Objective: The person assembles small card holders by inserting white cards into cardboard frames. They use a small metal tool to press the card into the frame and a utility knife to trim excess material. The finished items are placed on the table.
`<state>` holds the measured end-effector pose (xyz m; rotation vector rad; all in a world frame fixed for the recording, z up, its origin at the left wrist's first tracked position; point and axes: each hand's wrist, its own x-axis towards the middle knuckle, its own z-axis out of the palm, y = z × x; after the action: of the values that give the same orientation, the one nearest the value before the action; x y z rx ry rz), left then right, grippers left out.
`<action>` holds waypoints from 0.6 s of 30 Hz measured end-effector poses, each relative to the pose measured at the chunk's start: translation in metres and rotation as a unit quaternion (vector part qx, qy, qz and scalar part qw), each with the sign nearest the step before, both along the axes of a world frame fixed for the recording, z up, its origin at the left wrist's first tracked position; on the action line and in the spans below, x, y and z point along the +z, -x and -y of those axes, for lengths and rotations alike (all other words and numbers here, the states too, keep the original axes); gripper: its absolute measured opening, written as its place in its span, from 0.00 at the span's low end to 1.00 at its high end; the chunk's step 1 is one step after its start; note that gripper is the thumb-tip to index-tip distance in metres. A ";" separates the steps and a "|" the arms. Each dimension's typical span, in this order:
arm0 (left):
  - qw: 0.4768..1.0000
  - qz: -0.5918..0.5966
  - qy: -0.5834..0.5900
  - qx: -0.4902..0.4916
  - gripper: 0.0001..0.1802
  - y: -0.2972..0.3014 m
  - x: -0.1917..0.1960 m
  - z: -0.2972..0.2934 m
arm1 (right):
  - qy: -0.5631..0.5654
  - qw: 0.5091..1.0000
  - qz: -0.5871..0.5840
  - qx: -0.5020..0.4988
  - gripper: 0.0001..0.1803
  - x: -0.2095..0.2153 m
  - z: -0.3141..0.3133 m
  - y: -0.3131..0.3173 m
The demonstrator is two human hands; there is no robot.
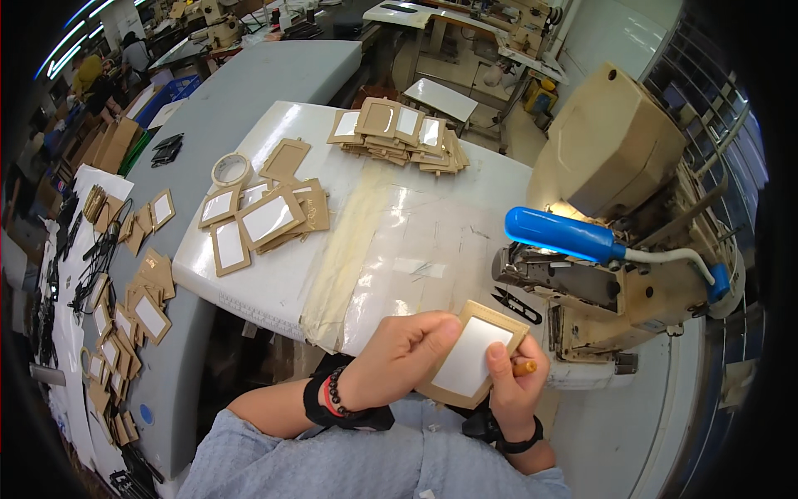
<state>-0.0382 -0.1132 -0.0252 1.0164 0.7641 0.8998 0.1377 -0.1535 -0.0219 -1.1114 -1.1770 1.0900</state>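
you sit at a white worktable that fills the middle of the frame, its top glossy and patched with a broad strip of yellowed tape. at the right stands a beige sewing machine with a blue tube-shaped lamp across its front, and small black snips lie on the table just below it. toward the upper centre a heap of tan card frames is stacked near the table's far edge; left of centre more frames with white windows lie spread out, with a roll of tape just above them. along the left edge a second, grey surface carries more scattered frames and black cords. the upper left shows a workshop with other people at benches, too small to tell more. your left hand, in the lower centre, is closed with fingers curled, pinching the left edge of one tan frame with a white window. your right hand grips the frame's lower right edge, thumb pressed on its face, and an orange stick-like tool shows between its fingers. the frame is held tilted, above your lap, just off the table's near edge.
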 end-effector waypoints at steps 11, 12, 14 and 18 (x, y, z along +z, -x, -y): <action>0.983 -0.078 -0.062 -0.151 0.22 0.015 0.020 -0.008 | -0.148 0.937 0.304 -0.087 0.21 0.031 -0.017 -0.016; 0.978 -0.100 -0.076 -0.169 0.21 0.014 0.021 -0.008 | -0.147 0.936 0.317 -0.051 0.20 0.035 -0.019 -0.015; 0.980 -0.095 -0.109 -0.134 0.19 0.011 0.016 -0.007 | -0.145 0.929 0.339 0.021 0.19 0.041 -0.022 -0.013; 0.977 -0.107 -0.144 -0.117 0.17 0.013 0.020 -0.008 | -0.156 0.921 0.356 0.022 0.18 0.043 -0.022 -0.007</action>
<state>-0.0514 -0.1049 -0.0051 1.4464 0.6845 0.7153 0.1449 -0.1316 0.0213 -1.2667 -1.8762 0.4865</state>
